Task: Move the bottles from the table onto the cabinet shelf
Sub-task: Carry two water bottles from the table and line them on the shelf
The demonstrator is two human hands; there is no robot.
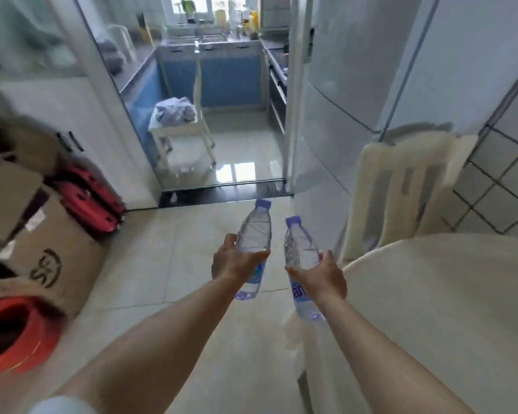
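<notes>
Both arms reach out; my left hand [234, 261] grips one bottle [254, 234], right hand [320, 276] grips the other bottle [299, 252]. Caps tip fwd, off the table [431, 294], I think so I can carry both w/o bumping.

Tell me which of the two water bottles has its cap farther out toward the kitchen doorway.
The bottle in the left hand; its cap sits higher in view than that of the bottle in the right hand.

Two clear bottles, the left bottle [254, 234] and the right bottle [299, 249], have purple-blue caps and blue labels. The near-right table [449, 309] is cream. Far cabinets [231, 79] are blue. Left: brown cardboard boxes [51, 264], a red suitcase [90, 201]. The floor tiles [168, 249] are pale beige.
</notes>
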